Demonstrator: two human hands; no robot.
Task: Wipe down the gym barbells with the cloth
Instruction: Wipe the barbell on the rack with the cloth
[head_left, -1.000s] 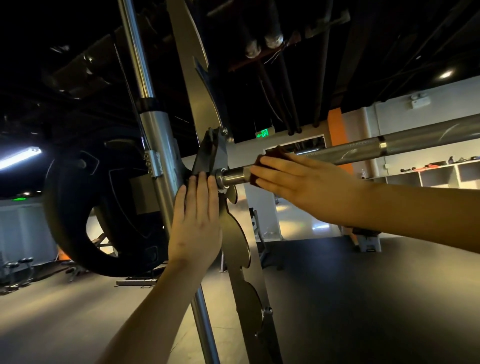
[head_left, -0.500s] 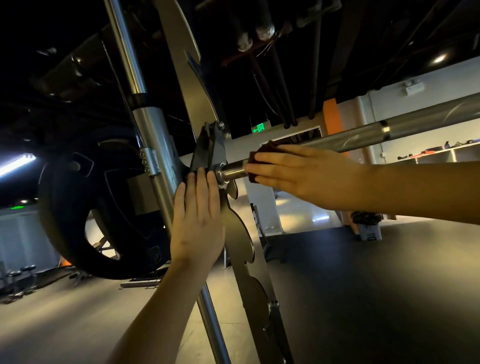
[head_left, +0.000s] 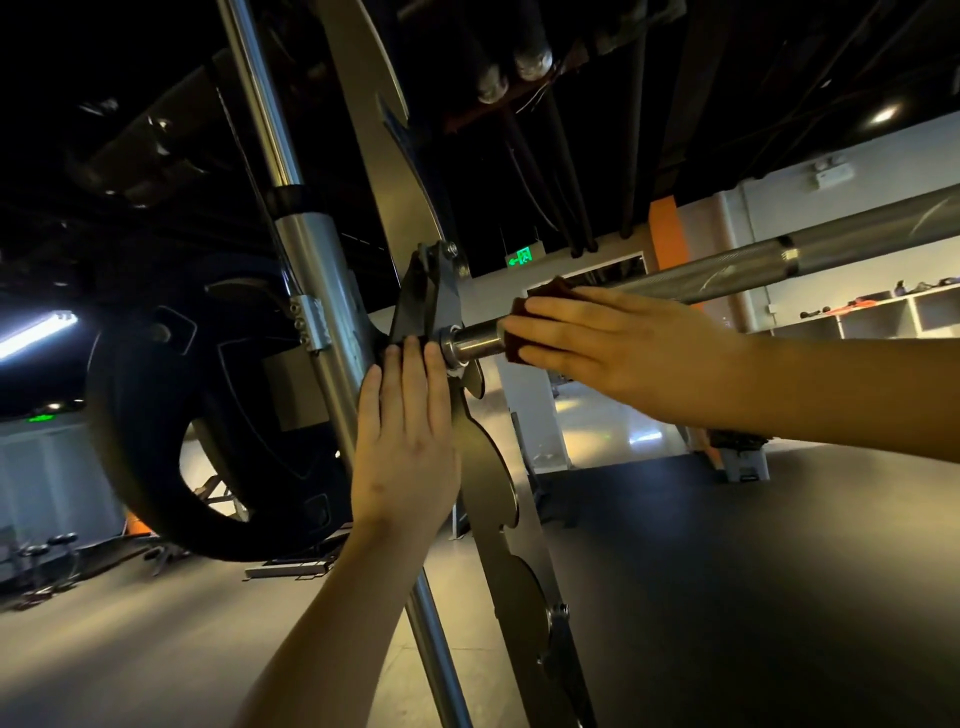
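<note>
The barbell (head_left: 727, 280) slants from the upper right down to the dark hook bracket (head_left: 431, 296) on the rack, where its smooth end meets the frame. We lay our right hand (head_left: 613, 343) over a dark red cloth (head_left: 551, 289), fingers straight, pressing it against the bar just beside the bracket. The thumb is hidden, so we cannot tell whether it wraps underneath. Our left hand (head_left: 402, 441) lies flat against the steel upright (head_left: 306, 291), fingers straight and together, tips touching the bracket's lower edge, gripping nothing. A black weight plate (head_left: 171, 405) hangs behind the upright. A notched steel strip (head_left: 488, 467) runs downward just right of our left hand. Wall shelves (head_left: 883, 312) sit at far right.
</note>
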